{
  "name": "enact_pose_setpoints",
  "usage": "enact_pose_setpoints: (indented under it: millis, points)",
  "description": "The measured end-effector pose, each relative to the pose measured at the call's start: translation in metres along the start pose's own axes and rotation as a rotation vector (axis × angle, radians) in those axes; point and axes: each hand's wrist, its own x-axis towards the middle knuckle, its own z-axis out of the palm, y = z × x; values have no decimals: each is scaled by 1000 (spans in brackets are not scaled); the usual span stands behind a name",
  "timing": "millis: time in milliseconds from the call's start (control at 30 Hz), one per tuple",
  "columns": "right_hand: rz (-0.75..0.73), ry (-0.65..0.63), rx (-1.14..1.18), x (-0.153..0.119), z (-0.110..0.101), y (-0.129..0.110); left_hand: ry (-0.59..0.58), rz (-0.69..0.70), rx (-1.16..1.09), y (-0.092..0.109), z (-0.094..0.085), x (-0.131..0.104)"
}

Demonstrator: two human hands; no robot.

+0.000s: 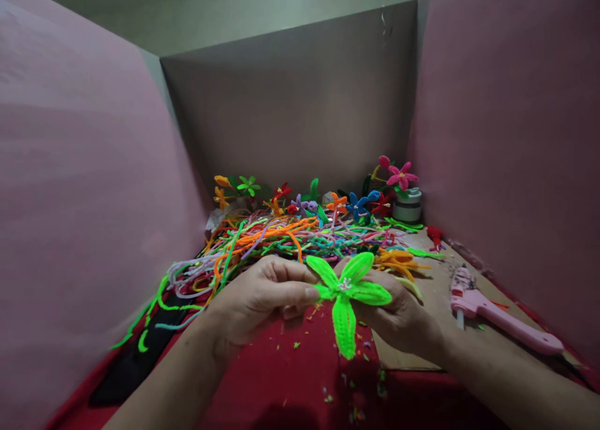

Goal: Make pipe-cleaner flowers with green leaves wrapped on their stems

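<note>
A bright green fuzzy flower (344,284) with several petals and a pale centre faces the camera between my two hands. My left hand (267,287) pinches its left petal between thumb and fingers. Behind the flower, on its right side, my right hand (398,314) is closed around its back; the petals hide most of those fingertips. Just beyond both hands lies a heap of coloured fuzzy stems (276,233).
A pink glue gun (506,320) rests on cardboard (407,354) at the right. Finished flowers (359,206) and a white-lidded jar (407,205) stand at the back. A black flat object (134,361) lies at the left. Scraps dot the red cloth (272,380); pink panels flank both sides.
</note>
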Motion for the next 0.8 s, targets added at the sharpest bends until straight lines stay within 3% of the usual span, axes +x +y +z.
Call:
enact_pose_setpoints:
  millis: [100,467,667,800]
  points:
    - [17,2,40,-2,-1,1,-48,-7,-97,-2,0,3]
    - [72,0,149,1,-3,0,95,26,204,8,10,2]
    - [36,14,132,1,-2,-3,80,29,153,5,8,3]
    - [16,93,64,2,-3,2,194,99,132,-2,1,-1]
